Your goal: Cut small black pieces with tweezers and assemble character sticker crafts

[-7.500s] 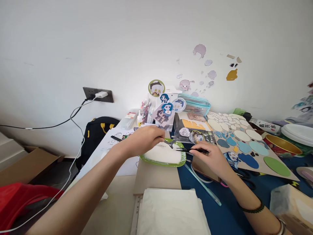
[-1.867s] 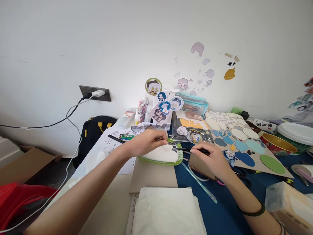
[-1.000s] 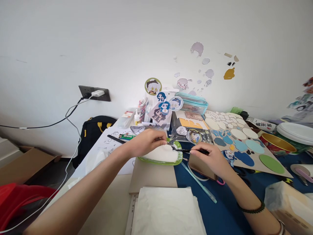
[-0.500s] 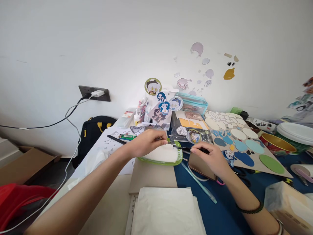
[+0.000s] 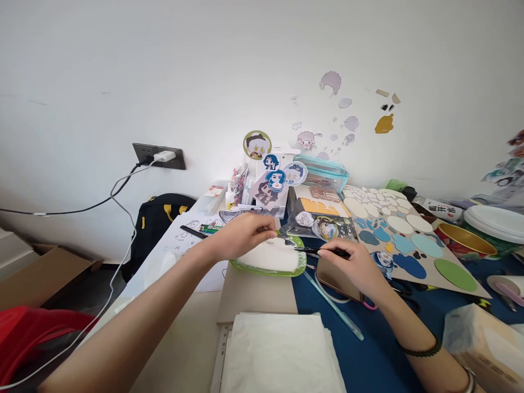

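My left hand (image 5: 251, 234) is closed in a pinch above a green-rimmed dish (image 5: 245, 266) with a white surface inside. A thin dark tool (image 5: 283, 237) seems to run from its fingertips over the dish; its kind is unclear. From the right, my right hand (image 5: 354, 265) grips a slim black pointed tool (image 5: 313, 251), its tip over the dish's right side. The two tips are close together, and any small piece between them is too small to make out. Below my right hand lies a phone (image 5: 338, 279), beside a pale teal pen (image 5: 338, 311).
A stack of white tissue (image 5: 282, 355) lies in front, and a beige board (image 5: 257, 297) sits under the dish. To the right are a board of coloured cutouts (image 5: 428, 262), a gold-lined bowl (image 5: 466, 240) and a tissue pack (image 5: 483, 338). Sticker cutouts (image 5: 275, 180) stand behind.
My left hand has shifted slightly left and up, and the gap between the two tool tips is a little wider. My right hand stays nearly in place.
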Action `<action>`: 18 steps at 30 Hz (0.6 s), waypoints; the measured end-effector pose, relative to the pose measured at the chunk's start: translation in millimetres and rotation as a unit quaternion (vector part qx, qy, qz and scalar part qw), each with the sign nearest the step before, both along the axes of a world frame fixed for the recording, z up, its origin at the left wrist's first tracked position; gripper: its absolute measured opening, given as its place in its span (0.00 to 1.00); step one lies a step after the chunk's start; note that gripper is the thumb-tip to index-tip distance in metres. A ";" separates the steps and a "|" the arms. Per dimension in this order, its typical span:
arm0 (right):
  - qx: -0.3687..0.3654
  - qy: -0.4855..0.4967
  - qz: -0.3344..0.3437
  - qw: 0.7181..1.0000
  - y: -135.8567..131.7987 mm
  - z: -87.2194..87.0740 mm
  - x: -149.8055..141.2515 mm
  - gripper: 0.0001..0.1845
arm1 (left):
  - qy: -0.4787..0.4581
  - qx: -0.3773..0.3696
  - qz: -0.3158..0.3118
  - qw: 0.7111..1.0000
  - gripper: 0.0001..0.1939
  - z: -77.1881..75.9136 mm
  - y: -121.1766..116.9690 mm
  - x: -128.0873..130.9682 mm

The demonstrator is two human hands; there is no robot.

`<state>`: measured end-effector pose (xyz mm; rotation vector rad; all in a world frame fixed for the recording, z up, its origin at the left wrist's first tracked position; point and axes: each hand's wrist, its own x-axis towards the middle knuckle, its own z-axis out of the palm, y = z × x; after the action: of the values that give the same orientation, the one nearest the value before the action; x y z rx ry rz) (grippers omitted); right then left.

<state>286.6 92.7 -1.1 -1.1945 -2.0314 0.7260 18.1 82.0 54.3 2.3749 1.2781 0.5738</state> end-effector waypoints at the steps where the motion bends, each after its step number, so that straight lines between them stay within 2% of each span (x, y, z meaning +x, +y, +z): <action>1: 0.009 -0.008 0.000 1.000 0.7 0.3 1.3 0.11 | 0.007 0.004 0.002 1.000 0.12 -0.9 0.2 0.1; 6: 0.043 -0.051 -0.009 0.998 4.3 1.1 9.0 0.10 | 0.040 0.009 0.016 0.999 0.12 -3.5 0.2 0.6; 18: -0.012 -0.092 -0.001 0.996 7.9 10.9 22.1 0.11 | 0.062 0.016 0.028 0.998 0.12 -6.4 1.1 -0.8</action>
<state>308.7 100.6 9.9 -1.3194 -2.1750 0.6626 17.3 83.1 47.9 2.4406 1.4027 0.4739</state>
